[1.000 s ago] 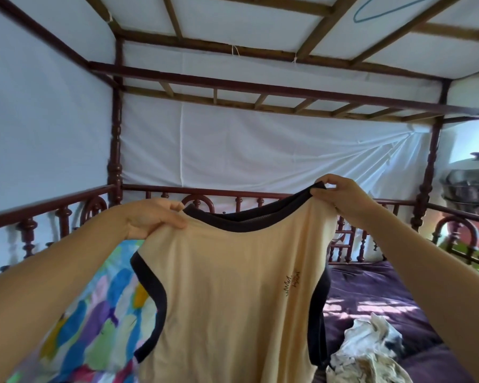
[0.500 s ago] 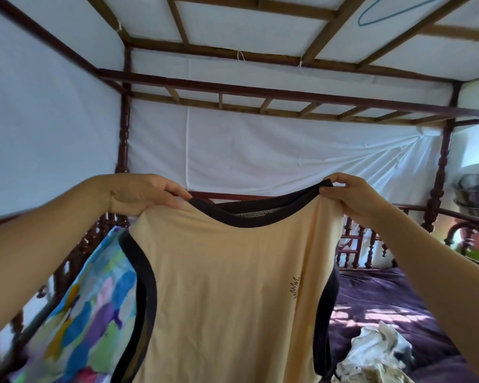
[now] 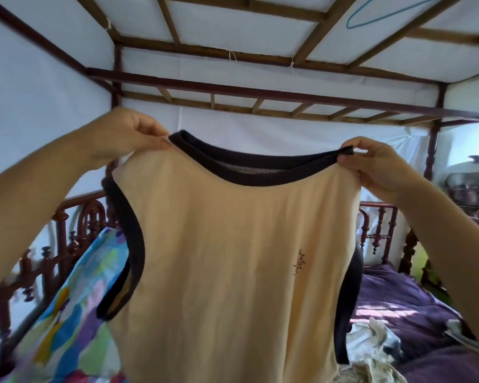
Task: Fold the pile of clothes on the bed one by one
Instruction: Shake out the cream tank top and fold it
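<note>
A soft cream sleeveless top [image 3: 233, 258] with dark ribbed trim hangs flat at centre frame, over the bed; the left hand [image 3: 127, 134] and right hand [image 3: 376, 164] each pinch a shoulder with curled fingers. Crumpled pale clothes [image 3: 371, 346] lie lower right on purple bedding [image 3: 398, 299]

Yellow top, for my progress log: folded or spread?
Spread. The yellow top hangs flat, unfolded, shoulders pinched by left hand and right hand.

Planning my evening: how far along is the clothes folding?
No folded garment shows. In hand: left hand and right hand pinch the shoulders of a cream sleeveless top with dark trim, held up unfolded. Left: that top, plus crumpled white clothes on the purple bedcover.
</note>
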Demonstrator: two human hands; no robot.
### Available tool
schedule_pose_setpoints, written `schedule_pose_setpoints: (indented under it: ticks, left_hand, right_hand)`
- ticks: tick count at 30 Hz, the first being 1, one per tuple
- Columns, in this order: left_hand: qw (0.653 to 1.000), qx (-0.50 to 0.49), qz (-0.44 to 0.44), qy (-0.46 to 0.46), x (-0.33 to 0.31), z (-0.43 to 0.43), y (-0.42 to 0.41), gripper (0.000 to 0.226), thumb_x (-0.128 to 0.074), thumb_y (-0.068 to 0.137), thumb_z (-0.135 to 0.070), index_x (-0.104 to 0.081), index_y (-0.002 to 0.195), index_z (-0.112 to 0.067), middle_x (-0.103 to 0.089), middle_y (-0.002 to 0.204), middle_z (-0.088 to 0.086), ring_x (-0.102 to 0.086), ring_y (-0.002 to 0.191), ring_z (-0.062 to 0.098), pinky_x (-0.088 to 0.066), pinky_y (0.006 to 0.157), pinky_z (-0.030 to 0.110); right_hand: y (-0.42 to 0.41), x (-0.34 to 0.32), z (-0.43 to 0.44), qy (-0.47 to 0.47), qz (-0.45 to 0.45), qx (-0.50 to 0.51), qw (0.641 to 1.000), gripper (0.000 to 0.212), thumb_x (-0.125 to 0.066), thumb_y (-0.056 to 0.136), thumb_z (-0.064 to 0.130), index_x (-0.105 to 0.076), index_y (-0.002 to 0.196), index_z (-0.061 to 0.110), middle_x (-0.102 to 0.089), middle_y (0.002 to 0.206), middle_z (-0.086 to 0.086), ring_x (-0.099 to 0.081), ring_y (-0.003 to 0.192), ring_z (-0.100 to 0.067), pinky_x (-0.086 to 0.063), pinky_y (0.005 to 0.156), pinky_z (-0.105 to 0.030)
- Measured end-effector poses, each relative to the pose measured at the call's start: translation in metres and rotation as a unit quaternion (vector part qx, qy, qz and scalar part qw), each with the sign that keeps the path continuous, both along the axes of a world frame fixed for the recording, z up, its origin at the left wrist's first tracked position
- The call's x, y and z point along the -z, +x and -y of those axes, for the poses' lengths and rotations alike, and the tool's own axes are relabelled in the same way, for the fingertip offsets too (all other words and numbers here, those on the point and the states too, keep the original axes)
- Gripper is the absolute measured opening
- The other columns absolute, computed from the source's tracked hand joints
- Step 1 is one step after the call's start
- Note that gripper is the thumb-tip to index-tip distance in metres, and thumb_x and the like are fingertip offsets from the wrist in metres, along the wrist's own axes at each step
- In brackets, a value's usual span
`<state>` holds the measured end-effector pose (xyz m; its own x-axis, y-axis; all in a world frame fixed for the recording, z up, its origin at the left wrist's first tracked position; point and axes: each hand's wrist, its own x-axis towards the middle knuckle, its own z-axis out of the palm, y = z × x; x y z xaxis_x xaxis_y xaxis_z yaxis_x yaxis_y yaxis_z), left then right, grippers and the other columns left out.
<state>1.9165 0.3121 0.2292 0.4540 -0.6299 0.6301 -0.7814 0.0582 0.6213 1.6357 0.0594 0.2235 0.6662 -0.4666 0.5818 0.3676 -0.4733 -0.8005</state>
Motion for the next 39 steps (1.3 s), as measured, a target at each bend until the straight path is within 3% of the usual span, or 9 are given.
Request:
schedule_pose_setpoints:
  ticks: [6, 14, 17, 20, 23, 25, 30, 33, 39]
  left_hand:
    - [0.989, -0.014, -0.040, 0.144, 0.028, 0.015, 0.006, 0.007, -0.058, 0.091, -0.013, -0.062, 0.086, -0.015, -0.057, 0.078, 0.009, -0.052, 0.072, 0.019, -0.043, 0.069, 0.029]
    - [0.917, 0.113, -0.196, 0.329, 0.179, 0.040, 0.027, 0.023, -0.068, 0.080, -0.032, -0.065, 0.081, -0.010, -0.064, 0.075, 0.000, -0.056, 0.074, 0.011, -0.045, 0.068, 0.019]
    - [0.874, 0.144, -0.136, 0.444, 0.216, 0.046, 0.040, 0.083, -0.076, 0.042, -0.071, -0.065, 0.084, -0.001, -0.062, 0.072, -0.001, -0.054, 0.066, 0.007, -0.043, 0.064, 0.022]
    - [0.852, 0.130, -0.049, 0.505, 0.239, 0.069, 0.056, 0.071, -0.070, 0.052, -0.058, -0.063, 0.087, 0.003, -0.057, 0.073, 0.000, -0.051, 0.070, 0.010, -0.038, 0.066, 0.026]
    - [0.849, -0.030, 0.125, 0.512, 0.257, 0.111, 0.075, 0.025, -0.061, 0.084, -0.032, -0.059, 0.081, -0.007, -0.052, 0.076, 0.001, -0.050, 0.077, 0.019, -0.035, 0.065, 0.029]
    - [0.874, -0.169, 0.139, 0.434, 0.262, 0.147, 0.085, 0.023, -0.053, 0.091, -0.028, -0.052, 0.077, -0.009, -0.054, 0.087, 0.010, -0.054, 0.087, 0.030, -0.036, 0.067, 0.032]
    - [0.946, -0.211, -0.174, 0.177, 0.314, 0.225, 0.099, 0.055, -0.057, 0.089, -0.016, -0.035, 0.138, -0.010, -0.039, 0.140, 0.024, -0.040, 0.127, 0.037, -0.034, 0.097, 0.036]
    - [0.905, -0.171, -0.190, 0.341, 0.419, 0.221, 0.080, 0.095, -0.067, 0.084, -0.023, 0.002, 0.150, -0.019, 0.004, 0.154, 0.025, -0.011, 0.142, 0.037, -0.019, 0.111, 0.035]
    - [0.714, -0.206, -0.293, 0.602, 0.601, 0.097, 0.011, 0.091, -0.059, 0.088, -0.039, 0.003, 0.150, -0.014, -0.013, 0.153, 0.022, -0.026, 0.137, 0.037, -0.028, 0.108, 0.037]
  right_hand:
    - [0.004, 0.024, 0.016, -0.021, -0.155, 0.044, 0.987, 0.049, -0.056, 0.083, -0.011, -0.065, 0.051, 0.025, -0.062, 0.056, 0.005, -0.057, 0.048, -0.004, -0.047, 0.046, -0.013]
    - [0.013, 0.158, 0.067, -0.061, -0.522, -0.042, 0.850, 0.025, -0.062, 0.078, -0.007, -0.062, 0.069, 0.016, -0.050, 0.072, -0.004, -0.043, 0.069, -0.019, -0.037, 0.065, -0.027]
    - [0.025, 0.209, 0.084, 0.012, -0.553, -0.083, 0.829, 0.018, -0.062, 0.066, 0.009, -0.067, 0.063, 0.026, -0.054, 0.076, -0.006, -0.042, 0.080, -0.025, -0.033, 0.077, -0.039]
    - [0.039, 0.234, 0.087, -0.005, -0.583, -0.068, 0.810, 0.016, -0.070, 0.058, 0.009, -0.066, 0.058, 0.025, -0.058, 0.065, 0.003, -0.050, 0.067, -0.014, -0.041, 0.068, -0.026]
    - [0.073, 0.251, 0.103, -0.066, -0.492, 0.100, 0.862, 0.041, -0.066, 0.077, -0.005, -0.064, 0.059, 0.032, -0.060, 0.055, 0.015, -0.055, 0.053, 0.005, -0.042, 0.057, -0.009]
    - [0.105, 0.261, 0.112, -0.049, -0.330, 0.276, 0.901, 0.032, -0.061, 0.081, -0.006, -0.073, 0.075, 0.023, -0.067, 0.072, 0.009, -0.065, 0.077, -0.007, -0.044, 0.067, -0.019]
    - [0.178, 0.315, 0.122, 0.197, -0.152, 0.348, 0.904, 0.055, -0.050, 0.089, -0.002, -0.037, 0.140, 0.015, -0.045, 0.137, -0.007, -0.046, 0.119, -0.018, -0.039, 0.087, -0.021]
    - [0.179, 0.397, 0.107, 0.212, -0.253, 0.281, 0.901, 0.071, -0.055, 0.086, -0.001, -0.025, 0.146, 0.020, -0.032, 0.145, -0.010, -0.037, 0.130, -0.026, -0.037, 0.105, -0.038]
    - [0.094, 0.568, 0.023, 0.307, -0.524, 0.229, 0.761, 0.065, -0.053, 0.090, 0.002, -0.022, 0.147, 0.009, -0.023, 0.149, -0.015, -0.030, 0.136, -0.030, -0.032, 0.108, -0.036]
